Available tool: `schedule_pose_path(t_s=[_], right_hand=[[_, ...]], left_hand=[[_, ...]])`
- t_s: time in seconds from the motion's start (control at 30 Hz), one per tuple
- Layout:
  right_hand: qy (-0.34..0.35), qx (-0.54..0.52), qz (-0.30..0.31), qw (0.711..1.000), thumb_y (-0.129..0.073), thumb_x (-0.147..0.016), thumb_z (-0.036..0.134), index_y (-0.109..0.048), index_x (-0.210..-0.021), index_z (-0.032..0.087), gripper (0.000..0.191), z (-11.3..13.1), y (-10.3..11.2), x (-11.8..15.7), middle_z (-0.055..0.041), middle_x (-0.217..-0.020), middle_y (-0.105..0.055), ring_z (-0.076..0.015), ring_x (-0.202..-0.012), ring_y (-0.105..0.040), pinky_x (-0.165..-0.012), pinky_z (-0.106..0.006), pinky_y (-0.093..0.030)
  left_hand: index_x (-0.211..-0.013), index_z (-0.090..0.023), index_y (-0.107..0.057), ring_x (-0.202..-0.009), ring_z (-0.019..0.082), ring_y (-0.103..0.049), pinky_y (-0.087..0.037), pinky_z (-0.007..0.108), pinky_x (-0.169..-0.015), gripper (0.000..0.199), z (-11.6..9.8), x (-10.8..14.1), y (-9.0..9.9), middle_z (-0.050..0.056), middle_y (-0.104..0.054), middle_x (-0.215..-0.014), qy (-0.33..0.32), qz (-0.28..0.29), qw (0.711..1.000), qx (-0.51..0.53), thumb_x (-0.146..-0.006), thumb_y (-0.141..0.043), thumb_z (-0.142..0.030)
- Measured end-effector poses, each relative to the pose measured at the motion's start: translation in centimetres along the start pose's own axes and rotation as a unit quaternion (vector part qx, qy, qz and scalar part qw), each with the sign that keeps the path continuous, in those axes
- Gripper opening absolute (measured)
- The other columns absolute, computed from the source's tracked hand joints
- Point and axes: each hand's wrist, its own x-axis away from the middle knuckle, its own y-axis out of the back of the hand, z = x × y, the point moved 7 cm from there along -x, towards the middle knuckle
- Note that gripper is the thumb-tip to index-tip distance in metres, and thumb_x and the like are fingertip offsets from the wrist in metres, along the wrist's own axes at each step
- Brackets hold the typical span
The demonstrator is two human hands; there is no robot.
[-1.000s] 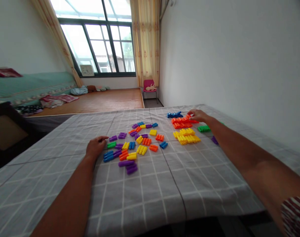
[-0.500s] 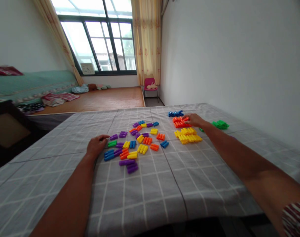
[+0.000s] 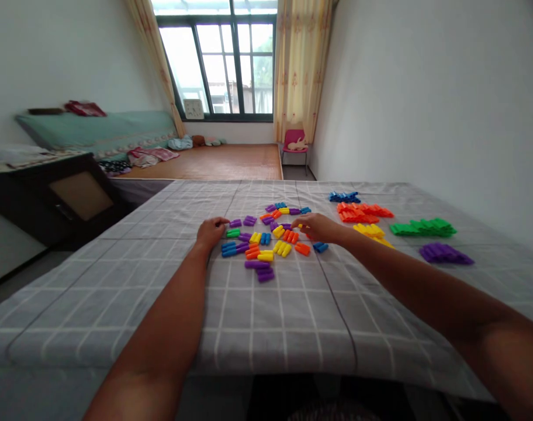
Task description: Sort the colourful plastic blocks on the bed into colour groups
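Observation:
Several small coloured tube-shaped pieces lie in curved rows on a grey checked cloth. My left hand [image 3: 212,231] rests at the left end of them, its fingertips at a purple piece [image 3: 235,223] and just above a green piece [image 3: 233,233]. What it grips, if anything, is too small to tell. My right hand [image 3: 312,225] reaches over the right side of the arrangement, fingers bent down near a yellow piece [image 3: 277,232] and an orange group [image 3: 290,237]. Whether something is between its fingertips is hidden.
At the right lie piles of blue [image 3: 344,197], orange [image 3: 363,213], yellow [image 3: 371,234], green [image 3: 423,227] and purple pieces [image 3: 445,253]. A dark cabinet [image 3: 69,199] stands at the left; a bed [image 3: 231,161] and pink chair [image 3: 294,140] are behind the cloth-covered surface.
My right hand has moved left from the orange pile to the arranged pieces. The view has turned left, uncovering the green and purple piles. My left hand stays at the left end of the arrangement.

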Motion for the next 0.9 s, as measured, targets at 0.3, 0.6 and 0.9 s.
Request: schedule_pose_path(t_s=[0.3,0.6,0.9], right_hand=[[-0.009,0.000,0.096,0.995,-0.072,-0.068,0.012,-0.069,-0.108,0.016,0.041,0.7,-1.4,-1.6,-0.0114,-0.109,-0.066,-0.0193,-0.090,-0.064,-0.074,-0.026,-0.049],[-0.165,-0.183,-0.092,0.965,-0.068,-0.076,0.026,-0.070,-0.100,0.016,0.026,-7.3,3.3,4.0,-0.0050,-0.094,-0.073,-0.0152,-0.080,-0.066,-0.073,-0.025,-0.051],[-0.465,-0.035,-0.179,0.867,-0.069,-0.069,0.023,-0.073,-0.077,0.011,0.015,-23.3,8.0,17.9,-0.0066,-0.068,-0.072,-0.0169,-0.062,-0.063,-0.058,-0.024,-0.047]], left_hand=[[-0.103,-0.019,-0.075,-0.081,0.019,-0.066,-0.049,0.026,-0.073,0.039,0.3,-0.1,-0.2,0.005,-0.075,-0.089,-0.010,0.003,1.000,0.007,-0.075,-0.049,-0.025],[-0.104,-0.020,-0.074,-0.082,0.020,-0.067,-0.049,0.026,-0.072,0.041,0.3,-0.3,0.2,0.005,-0.075,-0.090,-0.024,0.009,1.000,0.004,-0.075,-0.048,-0.030],[-0.103,-0.021,-0.074,-0.084,0.021,-0.067,-0.049,0.027,-0.073,0.041,0.5,-0.5,0.2,0.005,-0.075,-0.092,-0.020,0.013,1.000,-0.016,-0.075,-0.048,-0.034]])
